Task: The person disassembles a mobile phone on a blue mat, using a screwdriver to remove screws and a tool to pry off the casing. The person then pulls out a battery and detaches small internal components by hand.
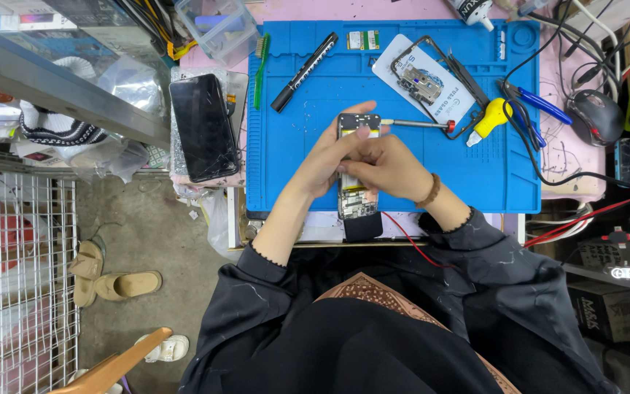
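Observation:
An opened smartphone (pixel 359 201) with its back cover off lies lengthwise on the blue work mat (pixel 293 175), its insides showing. My left hand (pixel 327 157) grips the phone's upper part from the left, thumb over the top end. My right hand (pixel 386 166), with a bead bracelet on the wrist, lies across the phone's middle with its fingers closed on it. Whether a small tool or part is pinched in the right fingers cannot be made out. A screwdriver with a red collar (pixel 421 125) lies just right of the phone's top.
A dark phone with a cracked screen (pixel 203 127) lies left of the mat. On the mat are a black pen-shaped tool (pixel 304 71), a green brush (pixel 260 69), a phone frame on a white card (pixel 426 79), a yellow-handled tool (pixel 491 121) and tweezers. A mouse (pixel 596 115) and cables crowd the right.

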